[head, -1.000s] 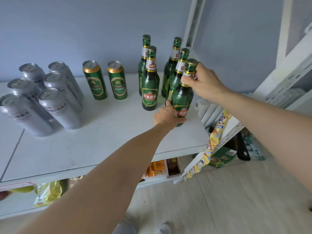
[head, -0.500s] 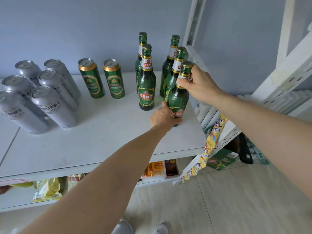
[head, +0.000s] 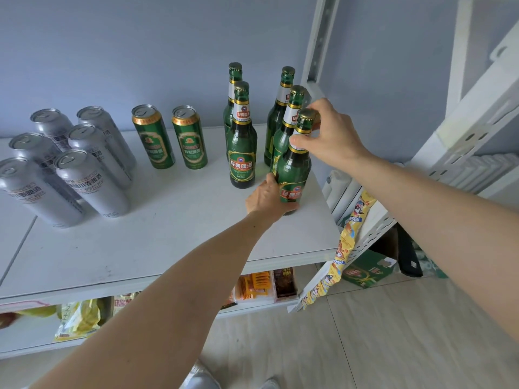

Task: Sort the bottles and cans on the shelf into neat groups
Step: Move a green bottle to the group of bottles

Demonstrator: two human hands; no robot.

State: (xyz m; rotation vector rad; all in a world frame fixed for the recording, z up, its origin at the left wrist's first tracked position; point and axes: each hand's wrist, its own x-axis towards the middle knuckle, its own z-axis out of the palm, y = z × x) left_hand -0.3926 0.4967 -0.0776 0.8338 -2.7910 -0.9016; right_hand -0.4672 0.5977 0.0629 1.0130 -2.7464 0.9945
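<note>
Several green beer bottles stand upright at the right end of the white shelf (head: 157, 248). The front right bottle (head: 295, 169) is held by both hands: my left hand (head: 266, 196) grips its base and my right hand (head: 328, 136) pinches its neck just under the cap. Right behind it stand a second bottle (head: 285, 133) and a third (head: 276, 116). Two more bottles (head: 242, 141) stand in a row to the left. Two green cans (head: 171, 136) stand mid-shelf. Several silver cans (head: 64, 167) are grouped at the left.
The shelf's right edge and its white upright post (head: 317, 51) are close to the held bottle. A strip of yellow snack packets (head: 345, 248) hangs below that edge. Snack bags (head: 78, 315) fill the lower shelf. A green carton (head: 365, 270) lies on the floor.
Both hands stay on the front right bottle, which has slid slightly back to stand tight against the bottle behind it. The camera has shifted a little.
</note>
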